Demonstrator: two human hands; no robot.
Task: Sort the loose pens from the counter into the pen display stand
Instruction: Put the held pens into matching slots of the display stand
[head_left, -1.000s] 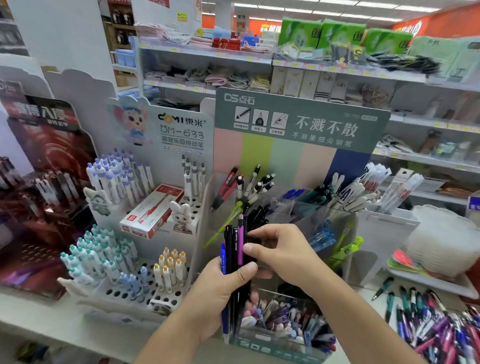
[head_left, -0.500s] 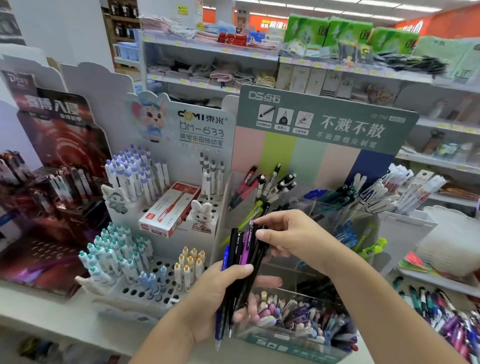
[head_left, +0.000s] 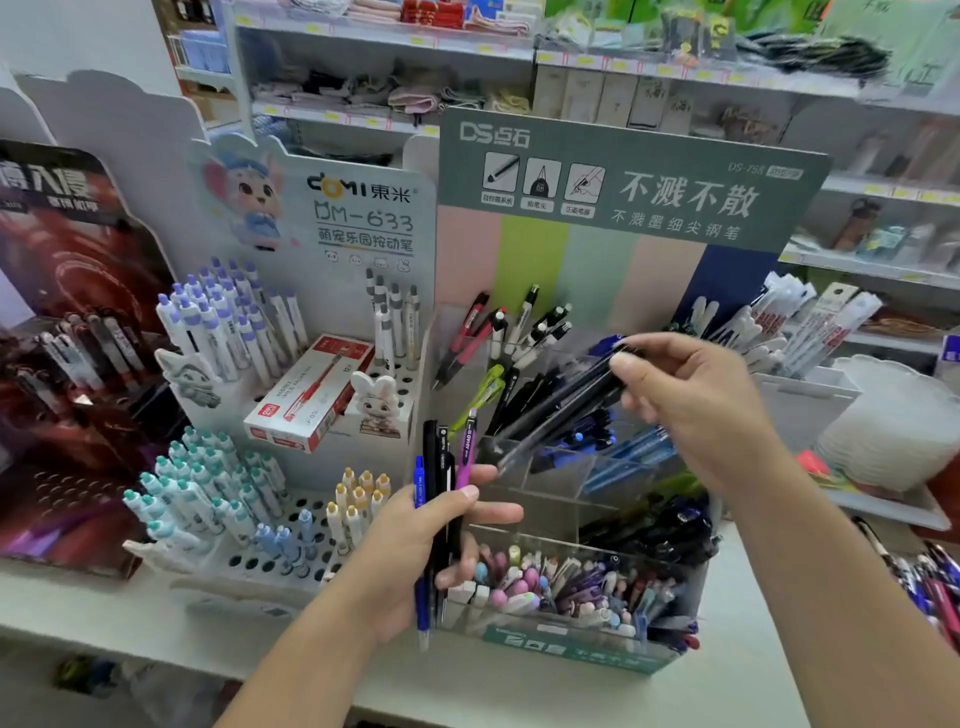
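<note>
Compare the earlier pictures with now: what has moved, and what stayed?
The right hand has pulled dark pens from the left hand's bundle and carried them right, over the clear stand. The left hand still grips the remaining pens.

We see the pen display stand (head_left: 597, 332) at frame centre on the counter (head_left: 727, 680), a perforated pen rack (head_left: 270, 551) just left of it, loose pens (head_left: 930, 582) at far right, shelves (head_left: 467, 47) behind.

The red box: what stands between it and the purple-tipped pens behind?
Nothing: in the head view the red box lies right beside the purple-tipped pens, on the white stand.
</note>
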